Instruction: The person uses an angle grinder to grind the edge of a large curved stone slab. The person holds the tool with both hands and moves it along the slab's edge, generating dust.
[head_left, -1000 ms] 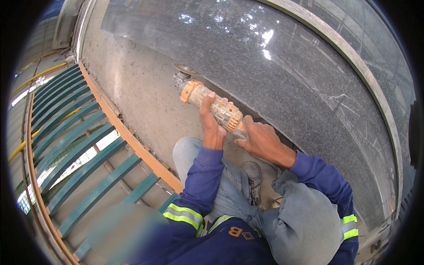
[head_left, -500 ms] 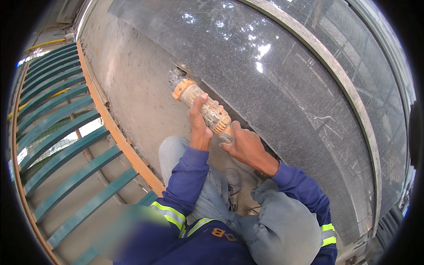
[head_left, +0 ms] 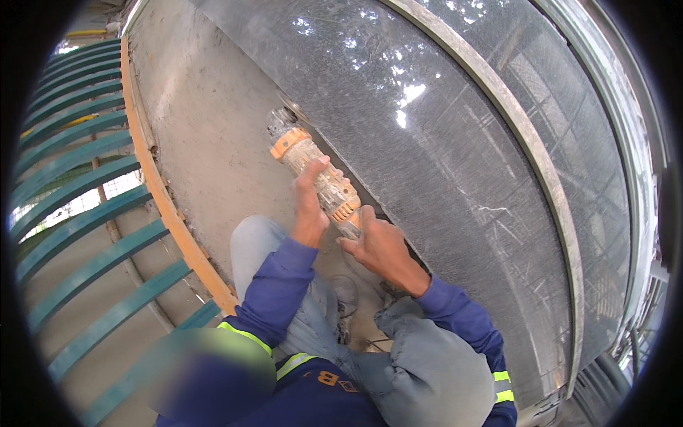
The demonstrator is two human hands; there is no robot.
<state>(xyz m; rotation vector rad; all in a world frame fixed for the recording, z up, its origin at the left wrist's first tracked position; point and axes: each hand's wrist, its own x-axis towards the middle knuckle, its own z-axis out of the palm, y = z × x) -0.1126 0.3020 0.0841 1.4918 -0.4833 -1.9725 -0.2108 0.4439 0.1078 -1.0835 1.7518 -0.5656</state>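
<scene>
A dusty angle grinder [head_left: 316, 174] with orange trim lies along the lower edge of a large dark polished stone slab [head_left: 455, 142]. Its head sits where the slab meets the rough concrete surface [head_left: 213, 142]. My left hand [head_left: 311, 206] is closed around the middle of the grinder's body. My right hand [head_left: 380, 245] holds the rear end of the tool, close to the slab's edge. Both arms wear blue sleeves with a yellow reflective band. My knees in grey trousers [head_left: 420, 370] are bent beneath the hands.
An orange strip [head_left: 167, 206] borders the concrete on the left. Beyond it run several green metal bars [head_left: 78, 213] over a drop. A pale curved band [head_left: 512, 128] crosses the slab at the right, with railings further right.
The view has shifted, so the grinder and both hands sit slightly further right and lower in the picture. The grip of both hands on the tool is unchanged.
</scene>
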